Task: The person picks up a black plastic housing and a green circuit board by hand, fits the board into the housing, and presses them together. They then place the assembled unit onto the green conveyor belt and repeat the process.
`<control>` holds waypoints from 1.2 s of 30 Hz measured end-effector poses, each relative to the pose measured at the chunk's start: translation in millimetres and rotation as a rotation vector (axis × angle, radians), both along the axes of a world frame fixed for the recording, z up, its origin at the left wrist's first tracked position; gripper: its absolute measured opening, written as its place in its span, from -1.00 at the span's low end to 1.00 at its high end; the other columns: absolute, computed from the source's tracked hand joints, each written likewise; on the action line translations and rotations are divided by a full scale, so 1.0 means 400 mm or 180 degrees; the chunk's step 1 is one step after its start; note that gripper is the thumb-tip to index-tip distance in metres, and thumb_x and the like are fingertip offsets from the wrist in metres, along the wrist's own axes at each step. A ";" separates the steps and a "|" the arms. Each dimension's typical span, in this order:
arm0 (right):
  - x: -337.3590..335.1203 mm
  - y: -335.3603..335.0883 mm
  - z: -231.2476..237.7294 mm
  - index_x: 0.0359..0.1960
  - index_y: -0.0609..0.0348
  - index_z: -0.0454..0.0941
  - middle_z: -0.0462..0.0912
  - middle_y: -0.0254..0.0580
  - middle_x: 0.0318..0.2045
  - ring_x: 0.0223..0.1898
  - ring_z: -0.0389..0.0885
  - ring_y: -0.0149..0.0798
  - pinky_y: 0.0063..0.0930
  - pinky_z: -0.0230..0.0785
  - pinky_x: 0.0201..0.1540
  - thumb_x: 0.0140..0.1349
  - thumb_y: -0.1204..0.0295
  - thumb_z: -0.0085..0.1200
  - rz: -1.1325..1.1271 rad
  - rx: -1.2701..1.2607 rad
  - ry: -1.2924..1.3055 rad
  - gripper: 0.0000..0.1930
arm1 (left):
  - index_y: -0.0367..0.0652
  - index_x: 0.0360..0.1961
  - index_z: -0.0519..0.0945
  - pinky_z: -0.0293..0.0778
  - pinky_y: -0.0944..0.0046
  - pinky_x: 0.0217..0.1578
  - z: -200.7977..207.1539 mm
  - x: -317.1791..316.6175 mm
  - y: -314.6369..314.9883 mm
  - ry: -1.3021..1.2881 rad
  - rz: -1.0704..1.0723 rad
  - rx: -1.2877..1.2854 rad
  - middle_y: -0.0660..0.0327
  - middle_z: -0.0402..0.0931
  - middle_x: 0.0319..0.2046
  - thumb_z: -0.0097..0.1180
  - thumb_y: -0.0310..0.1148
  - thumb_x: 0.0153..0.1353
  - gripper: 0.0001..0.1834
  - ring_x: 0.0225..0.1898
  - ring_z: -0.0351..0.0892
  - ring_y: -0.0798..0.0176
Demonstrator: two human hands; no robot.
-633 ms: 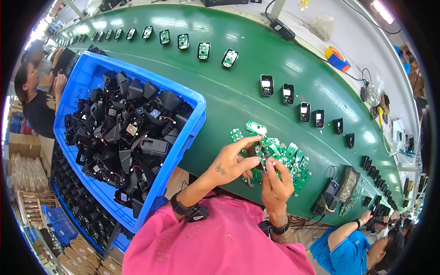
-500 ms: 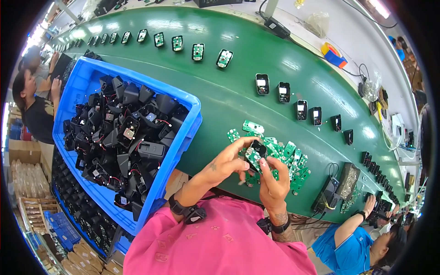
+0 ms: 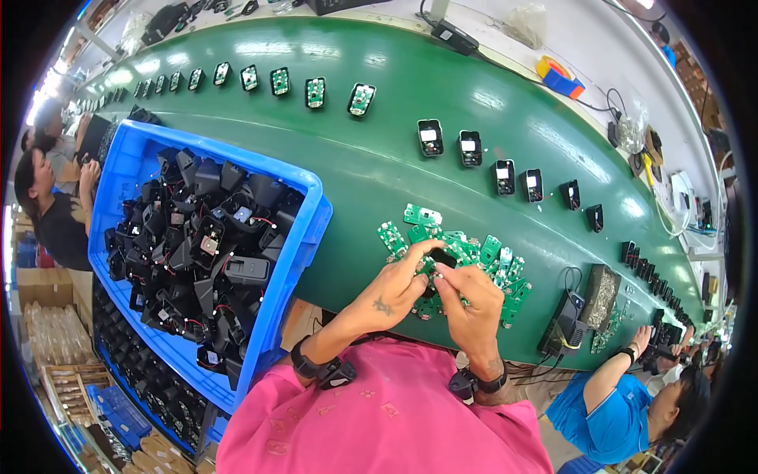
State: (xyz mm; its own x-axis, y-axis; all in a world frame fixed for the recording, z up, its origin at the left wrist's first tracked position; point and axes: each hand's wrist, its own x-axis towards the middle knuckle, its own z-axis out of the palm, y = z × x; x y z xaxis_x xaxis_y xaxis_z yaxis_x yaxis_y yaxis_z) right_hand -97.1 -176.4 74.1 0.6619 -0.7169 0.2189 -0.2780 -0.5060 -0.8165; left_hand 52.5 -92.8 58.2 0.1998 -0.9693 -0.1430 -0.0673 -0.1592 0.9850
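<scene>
Across the green tabletop, a long line of small parts is running: cases with green boards are lying toward the far left, and cases with white patches are lying farther to the right. On the left, a blue bin is holding a heap of black parts. Fingertips are working at one black housing, above the near part of the tabletop. For doing this well, the left hand should be supporting the housing firmly from its side, while the right hand should be pressing gently and evenly, without bending any small component. The black housing is sitting between the two hands, just over the loose circuit boards. The left grip is clamping on its left side, with the forefinger lying along the far edge. The right thumb and forefinger are resting close to each other at its near side, but they are hiding what is between them, so I cannot tell whether this grip is pinching something.
</scene>
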 end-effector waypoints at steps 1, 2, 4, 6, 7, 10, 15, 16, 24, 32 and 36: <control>0.009 -0.001 -0.006 -0.18 0.24 0.71 0.64 -0.18 -0.41 -0.44 0.58 -0.30 -0.49 0.39 -0.39 0.13 0.64 0.23 0.0061 -0.0107 -0.0226 -0.79 | -0.15 0.35 0.23 0.39 0.20 -0.39 -0.004 -0.009 0.003 -0.0084 0.0022 -0.0172 0.06 0.46 -0.41 -0.17 -0.52 0.28 -0.44 -0.46 0.43 0.26; 0.012 -0.002 -0.009 -0.20 0.26 0.71 0.63 -0.20 -0.47 -0.49 0.58 -0.33 -0.51 0.38 -0.44 0.14 0.63 0.24 0.0122 -0.0214 -0.0450 -0.83 | -0.17 0.34 0.23 0.40 0.14 -0.37 -0.003 -0.013 0.003 -0.0167 0.0043 -0.0344 0.02 0.46 -0.43 -0.17 -0.53 0.28 -0.44 -0.44 0.47 0.19; 0.009 -0.001 -0.008 -0.21 0.27 0.71 0.64 -0.19 -0.46 -0.48 0.58 -0.36 -0.51 0.38 -0.43 0.14 0.63 0.24 0.0074 -0.0106 -0.0396 -0.83 | -0.20 0.34 0.23 0.44 0.08 -0.31 0.000 -0.015 0.003 -0.0091 -0.0042 -0.0258 -0.03 0.49 -0.41 -0.17 -0.53 0.28 -0.44 -0.39 0.54 0.05; 0.006 0.001 -0.004 -0.22 0.27 0.70 0.65 -0.19 -0.45 -0.47 0.59 -0.38 -0.52 0.38 -0.43 0.14 0.63 0.24 0.0034 0.0004 -0.0332 -0.84 | -0.20 0.34 0.23 0.46 0.10 -0.29 -0.013 -0.022 0.003 -0.0112 0.0014 -0.0448 -0.04 0.52 -0.38 -0.18 -0.53 0.29 -0.45 -0.36 0.58 0.03; 0.004 0.001 0.001 -0.22 0.28 0.70 0.65 -0.19 -0.45 -0.48 0.60 -0.40 -0.53 0.38 -0.44 0.15 0.63 0.24 -0.0062 0.0201 -0.0233 -0.84 | -0.20 0.34 0.23 0.46 0.10 -0.29 -0.012 -0.024 0.003 -0.0114 0.0012 -0.0445 -0.04 0.52 -0.38 -0.18 -0.53 0.29 -0.45 -0.36 0.58 0.03; 0.002 0.002 0.018 -0.22 0.30 0.70 0.66 -0.17 -0.45 -0.47 0.62 -0.38 -0.51 0.41 -0.45 0.16 0.61 0.24 -0.0098 0.0698 -0.0115 -0.86 | -0.20 0.33 0.24 0.49 0.09 -0.27 -0.009 -0.028 0.003 0.0007 -0.0014 -0.0270 -0.07 0.55 -0.35 -0.16 -0.54 0.29 -0.46 -0.32 0.60 0.02; -0.008 -0.018 0.002 -0.21 0.30 0.70 0.67 -0.13 -0.44 -0.46 0.65 -0.31 -0.49 0.46 -0.42 0.16 0.61 0.25 0.0283 0.0885 -0.0238 -0.84 | -0.34 0.27 0.26 0.51 0.10 -0.24 -0.014 -0.018 0.005 -0.0047 -0.0073 -0.0186 -0.14 0.49 -0.03 -0.13 -0.62 0.25 -0.48 -0.32 0.60 0.01; -0.009 -0.027 0.002 -0.21 0.30 0.70 0.67 -0.13 -0.42 -0.45 0.66 -0.28 -0.49 0.46 -0.41 0.14 0.62 0.26 0.0424 0.0663 -0.0241 -0.83 | -0.34 0.27 0.26 0.51 0.10 -0.24 -0.015 -0.019 0.005 -0.0043 -0.0080 -0.0179 -0.14 0.49 -0.03 -0.13 -0.62 0.25 -0.48 -0.32 0.60 0.01; -0.017 -0.049 -0.006 -0.19 0.27 0.69 0.69 -0.12 -0.37 -0.42 0.67 -0.25 -0.46 0.47 -0.40 0.13 0.63 0.25 0.0705 0.0312 -0.0349 -0.81 | -0.31 0.29 0.24 0.50 0.08 -0.21 0.016 -0.017 -0.005 0.0150 -0.0171 0.0085 -0.17 0.50 -0.05 -0.13 -0.57 0.27 -0.47 -0.24 0.59 -0.06; -0.017 -0.017 0.002 -0.25 0.30 0.65 0.63 -0.14 -0.43 -0.47 0.60 -0.24 -0.44 0.40 -0.43 0.23 0.60 0.17 0.0180 0.0478 -0.0296 -0.91 | -0.22 0.34 0.21 0.50 0.09 -0.24 -0.020 -0.052 -0.024 -0.0385 0.0355 -0.0396 -0.07 0.53 -0.15 -0.16 -0.54 0.33 -0.47 -0.31 0.61 -0.01; -0.025 -0.006 0.004 -0.25 0.31 0.64 0.61 -0.15 -0.45 -0.50 0.57 -0.27 -0.45 0.36 -0.47 0.26 0.59 0.15 -0.0019 0.0591 -0.0400 -0.92 | -0.25 0.36 0.18 0.49 0.08 -0.09 -0.016 -0.059 -0.024 -0.0241 0.0442 -0.0313 -0.12 0.51 -0.05 -0.17 -0.55 0.33 -0.45 -0.13 0.60 0.00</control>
State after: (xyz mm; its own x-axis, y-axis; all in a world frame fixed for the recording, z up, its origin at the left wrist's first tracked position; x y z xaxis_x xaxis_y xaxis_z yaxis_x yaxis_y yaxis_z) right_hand -107.2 -178.8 75.8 0.6333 -0.7565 0.1633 -0.1708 -0.3424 -0.9239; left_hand 28.7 -102.3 52.0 0.3393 -0.9403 -0.0285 -0.1257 -0.0754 0.9892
